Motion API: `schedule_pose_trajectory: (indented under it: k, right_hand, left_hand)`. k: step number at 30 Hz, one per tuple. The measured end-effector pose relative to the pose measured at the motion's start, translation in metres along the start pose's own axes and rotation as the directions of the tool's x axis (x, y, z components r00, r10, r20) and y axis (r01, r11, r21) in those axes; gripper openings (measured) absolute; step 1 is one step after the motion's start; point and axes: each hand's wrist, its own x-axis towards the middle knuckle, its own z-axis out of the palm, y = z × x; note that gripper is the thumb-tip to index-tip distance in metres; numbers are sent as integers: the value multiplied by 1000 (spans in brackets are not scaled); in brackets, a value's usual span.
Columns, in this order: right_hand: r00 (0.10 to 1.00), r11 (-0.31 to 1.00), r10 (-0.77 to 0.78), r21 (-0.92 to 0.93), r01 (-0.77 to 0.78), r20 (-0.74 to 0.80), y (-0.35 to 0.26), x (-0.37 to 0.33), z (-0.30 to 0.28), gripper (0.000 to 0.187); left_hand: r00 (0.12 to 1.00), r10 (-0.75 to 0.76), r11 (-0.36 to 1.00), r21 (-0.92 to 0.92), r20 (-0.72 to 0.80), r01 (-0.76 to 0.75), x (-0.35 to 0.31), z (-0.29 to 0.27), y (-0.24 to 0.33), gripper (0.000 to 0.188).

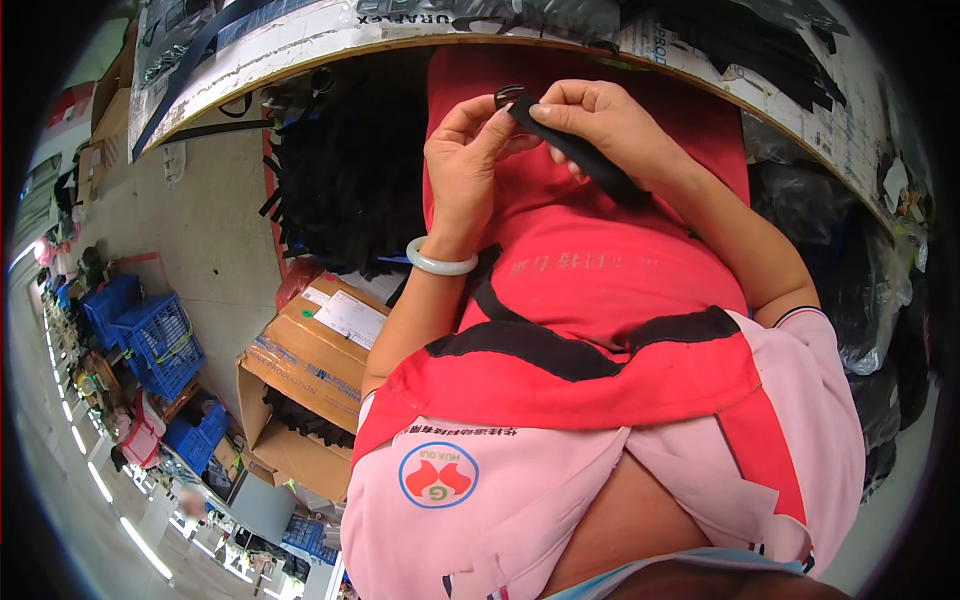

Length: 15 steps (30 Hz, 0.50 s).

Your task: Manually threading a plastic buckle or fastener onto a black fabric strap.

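Note:
My left hand [463,165], with a pale bangle [442,257] on the wrist, pinches a small glossy black plastic buckle [510,96] between thumb and fingers. A black webbing strap [590,165] runs from the buckle down to the right, over the red apron [590,260]. My right hand [610,125] is closed on this strap close to the buckle, its thumb pressing on top. Both hands are raised in front of the chest, just short of the table edge. The exact shape of the buckle is partly covered by fingertips.
A worktable [300,52] with a worn edge curves across the top, bearing black straps [750,55] and clear plastic. Black strips [340,170] hang in a thick bundle at left. Below it stands an open cardboard box [310,350]. Blue crates [160,340] stand farther left.

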Motion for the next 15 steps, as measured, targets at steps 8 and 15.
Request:
schedule_pose_trajectory:
  k: [8,15]
  right_hand:
    - [1000,988,31,151,-31,-1,8,5,-1,20]
    - [996,982,-38,183,51,-78,19,16,0,25]
  left_hand:
    - [963,267,926,266,36,-267,-3,2,-8,18]
    - [859,484,667,564,168,-487,7,-9,-16,18]
